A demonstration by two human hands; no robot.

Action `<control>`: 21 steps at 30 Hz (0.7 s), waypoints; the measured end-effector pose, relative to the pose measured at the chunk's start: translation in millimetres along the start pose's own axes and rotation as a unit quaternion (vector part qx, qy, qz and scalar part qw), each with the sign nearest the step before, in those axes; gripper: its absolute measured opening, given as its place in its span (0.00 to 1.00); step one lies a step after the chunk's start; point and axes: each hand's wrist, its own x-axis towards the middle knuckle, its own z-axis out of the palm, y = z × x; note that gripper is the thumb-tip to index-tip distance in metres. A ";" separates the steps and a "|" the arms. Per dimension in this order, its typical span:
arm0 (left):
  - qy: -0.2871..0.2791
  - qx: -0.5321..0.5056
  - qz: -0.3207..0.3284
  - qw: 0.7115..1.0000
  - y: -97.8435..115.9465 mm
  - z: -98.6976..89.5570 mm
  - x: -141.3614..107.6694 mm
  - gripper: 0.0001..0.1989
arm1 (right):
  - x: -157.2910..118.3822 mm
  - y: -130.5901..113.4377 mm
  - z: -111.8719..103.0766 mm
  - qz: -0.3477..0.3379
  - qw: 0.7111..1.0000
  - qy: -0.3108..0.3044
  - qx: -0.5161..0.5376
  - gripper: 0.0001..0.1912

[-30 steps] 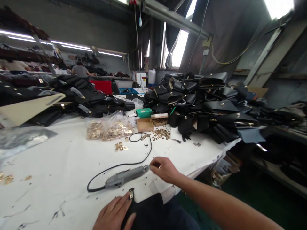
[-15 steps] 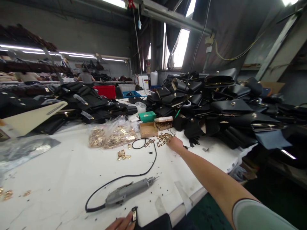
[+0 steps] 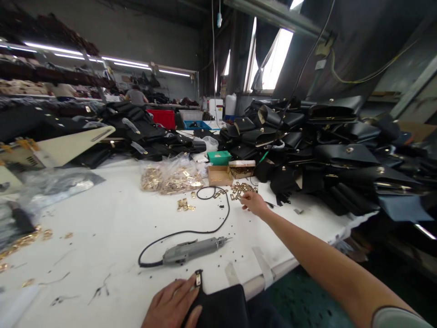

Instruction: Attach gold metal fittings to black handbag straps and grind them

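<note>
At the bottom centre, my left hand (image 3: 172, 300) is closed on a black leather bag (image 3: 223, 307), of which only part shows. A narrow black strap with a small gold metal plate (image 3: 198, 279) sticks up by its fingertips. My right hand (image 3: 254, 203) is stretched out over the table, its fingers pinched at the near edge of a pile of gold-coloured metal frames (image 3: 241, 187). Whatever is between those fingertips is too small to make out. A grey electric screwdriver (image 3: 194, 250) lies between my hands, its bit pointing right and its black cord looping behind it.
Gold plates (image 3: 185, 205) lie loose near clear bags of metal fittings (image 3: 180, 176). Behind stand an open cardboard box (image 3: 220, 176) and a green box (image 3: 219, 158). Black bags (image 3: 337, 155) are heaped at right and back. Tiny dark screws dot the white tabletop (image 3: 119, 214).
The view has shifted left and down, showing more of my left hand and the black bag. My right hand has drawn back slightly from the metal frames.
</note>
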 end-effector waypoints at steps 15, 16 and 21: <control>-0.140 -0.168 -0.195 0.956 33.1 -32.1 13.5 0.13 | -172.7 -47.1 63.4 -0.058 0.895 -0.321 0.304 0.17; -0.141 -0.170 -0.194 0.956 32.8 -32.0 13.4 0.12 | -171.5 -47.4 69.1 -0.077 0.908 -0.303 0.278 0.17; -0.139 -0.188 -0.200 0.952 30.0 -28.0 13.2 0.11 | -162.8 -47.0 93.5 -0.084 0.918 -0.284 0.264 0.14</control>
